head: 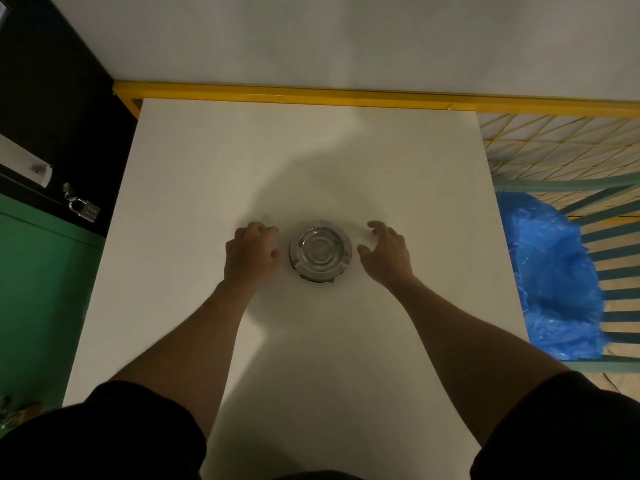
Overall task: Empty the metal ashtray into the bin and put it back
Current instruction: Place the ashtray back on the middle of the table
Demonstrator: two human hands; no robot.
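A round metal ashtray (320, 251) stands upright on the white table (242, 150), near its middle. Its shiny bowl looks bare inside. My left hand (250, 252) rests on the table just left of the ashtray, fingers curled loosely, a small gap between them and the rim. My right hand (384, 249) hovers just right of the ashtray with fingers spread, also apart from it. Neither hand holds anything. The bin with a blue plastic liner (557, 278) sits on the floor past the table's right edge.
A yellow rail (311, 95) runs along the table's far edge below a pale wall. A green slatted frame (616, 244) surrounds the bin. At left are a green cabinet (38, 289) and a padlock (85, 209).
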